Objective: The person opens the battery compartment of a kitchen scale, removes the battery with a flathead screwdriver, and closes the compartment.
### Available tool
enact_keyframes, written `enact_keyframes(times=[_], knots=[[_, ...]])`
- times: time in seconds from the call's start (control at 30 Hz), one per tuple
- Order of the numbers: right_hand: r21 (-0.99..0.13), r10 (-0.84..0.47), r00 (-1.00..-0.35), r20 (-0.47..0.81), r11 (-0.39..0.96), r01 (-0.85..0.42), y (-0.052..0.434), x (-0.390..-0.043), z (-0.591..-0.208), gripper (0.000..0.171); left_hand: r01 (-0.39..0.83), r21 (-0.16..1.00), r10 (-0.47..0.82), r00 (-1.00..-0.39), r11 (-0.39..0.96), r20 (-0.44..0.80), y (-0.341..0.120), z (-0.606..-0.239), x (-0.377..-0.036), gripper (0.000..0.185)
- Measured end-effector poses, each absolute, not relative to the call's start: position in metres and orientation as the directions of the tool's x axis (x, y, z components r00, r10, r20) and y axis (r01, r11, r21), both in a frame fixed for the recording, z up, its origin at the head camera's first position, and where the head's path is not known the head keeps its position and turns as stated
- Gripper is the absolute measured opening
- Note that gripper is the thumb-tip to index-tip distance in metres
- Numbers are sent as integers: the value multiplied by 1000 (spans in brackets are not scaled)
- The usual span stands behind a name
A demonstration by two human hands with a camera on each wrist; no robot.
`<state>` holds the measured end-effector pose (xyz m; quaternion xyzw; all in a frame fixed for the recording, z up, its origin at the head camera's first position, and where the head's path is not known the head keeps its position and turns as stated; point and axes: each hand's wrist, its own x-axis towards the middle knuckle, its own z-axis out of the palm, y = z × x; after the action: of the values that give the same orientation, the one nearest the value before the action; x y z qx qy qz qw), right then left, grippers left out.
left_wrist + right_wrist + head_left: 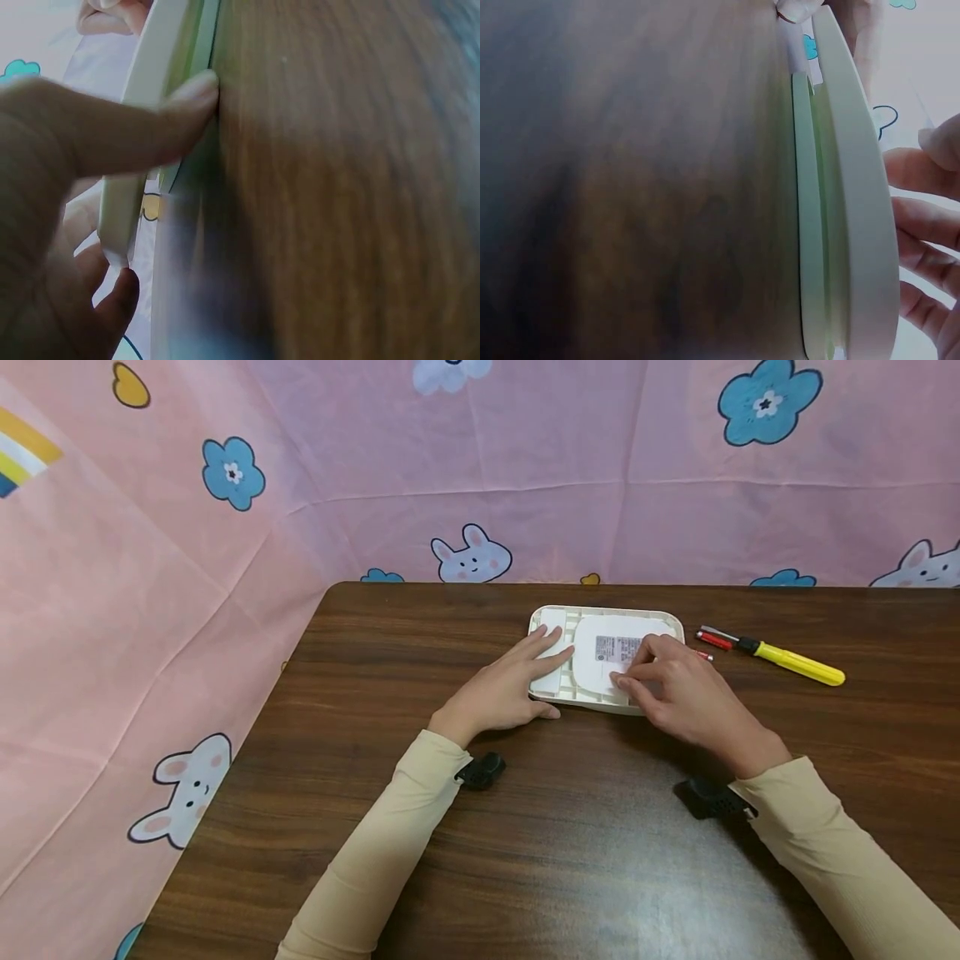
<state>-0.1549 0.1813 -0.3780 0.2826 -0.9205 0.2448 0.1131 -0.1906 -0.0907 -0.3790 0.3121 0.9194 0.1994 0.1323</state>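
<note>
White device (600, 652) lies back-up on table (525, 843), left hand (510, 689) flat on its left end, grip released; right hand (686, 693) fingertips pinching at its label panel; yellow screwdriver (795, 662) near, to the right

Under both hands lies a cream-white plastic device (606, 660) with a grey printed label (617, 648) just beside the right hand's (688, 695) fingertips. The left hand (510, 687) rests on its paler white left part. Beyond the right hand lies a screwdriver (787, 659) with a bright yellow handle and black collar, beside small red pieces (714, 640). Both sleeves (382, 852) are pale beige. The table (570, 860) is dark brown woodgrain. The backdrop cloth (150, 610) is pink, patterned with blue flowers and white bunnies.
</note>
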Motion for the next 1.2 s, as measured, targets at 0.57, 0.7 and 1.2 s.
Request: enact_keyframes(times=[0.57,0.7,1.2], knots=[[-332,-446,-799,403,742,-582,199,-160,-375,29,541,350,605,-790,765,-101,-90,-377,-187,81],[-396,-367,-864,345,778,-488,205,-161,-377,50,545,346,607,-788,764,-101,-90,-375,-187,80],[-522,-360,-909,212,744,-417,232,-176,-372,65,516,430,605,-791,741,-94,-97,-364,-188,71]])
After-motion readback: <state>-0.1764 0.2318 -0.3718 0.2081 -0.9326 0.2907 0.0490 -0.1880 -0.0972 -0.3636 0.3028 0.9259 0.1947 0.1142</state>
